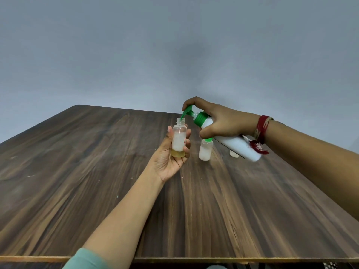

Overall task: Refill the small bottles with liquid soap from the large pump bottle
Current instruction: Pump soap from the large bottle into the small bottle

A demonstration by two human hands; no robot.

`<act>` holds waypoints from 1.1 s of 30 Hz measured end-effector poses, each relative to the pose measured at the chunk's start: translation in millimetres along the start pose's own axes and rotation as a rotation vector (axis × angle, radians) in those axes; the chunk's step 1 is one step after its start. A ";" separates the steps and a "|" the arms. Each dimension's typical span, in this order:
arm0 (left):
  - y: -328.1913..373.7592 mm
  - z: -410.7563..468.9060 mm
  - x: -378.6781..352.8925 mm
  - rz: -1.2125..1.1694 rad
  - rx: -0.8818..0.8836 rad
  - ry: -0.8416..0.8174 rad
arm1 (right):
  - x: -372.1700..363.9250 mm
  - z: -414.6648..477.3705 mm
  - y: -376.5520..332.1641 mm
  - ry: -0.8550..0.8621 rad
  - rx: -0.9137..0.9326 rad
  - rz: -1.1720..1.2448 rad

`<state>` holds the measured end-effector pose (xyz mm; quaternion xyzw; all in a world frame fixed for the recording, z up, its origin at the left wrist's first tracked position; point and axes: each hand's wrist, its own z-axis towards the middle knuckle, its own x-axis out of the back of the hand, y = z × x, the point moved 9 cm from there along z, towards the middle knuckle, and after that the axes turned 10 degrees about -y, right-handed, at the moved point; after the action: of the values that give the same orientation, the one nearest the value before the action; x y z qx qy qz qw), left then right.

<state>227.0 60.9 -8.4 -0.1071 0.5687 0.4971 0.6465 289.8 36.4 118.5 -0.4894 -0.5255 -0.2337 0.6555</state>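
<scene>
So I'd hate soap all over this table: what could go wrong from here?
1. The spout only just meets the narrow mouth of the small bottle, and the left hand holds that bottle in mid-air. A small wobble could send soap down the outside onto the table.
2. The right hand holds the pump bottle tilted close over the capped bottle standing below. Lowering it might knock that one over.

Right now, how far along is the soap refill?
Done: only a thin yellow layer in the small clear plastic bottle, held by the left hand. In hand: the right hand tips the large white green-pump bottle, nozzle at its mouth. Left: filling it, possibly also the green-capped small bottle on the wooden table.
</scene>
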 end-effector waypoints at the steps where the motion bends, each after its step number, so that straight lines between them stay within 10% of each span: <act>1: -1.0 0.0 0.2 0.008 0.004 0.001 | 0.5 -0.4 0.0 0.001 -0.005 -0.016; 33: 1.2 -0.6 -0.5 -0.004 -0.005 0.004 | -3.5 -1.7 -1.2 0.028 0.023 -0.021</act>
<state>225.8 60.9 -7.6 -0.1107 0.5686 0.4969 0.6462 288.4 33.6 115.8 -0.4728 -0.5243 -0.2414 0.6658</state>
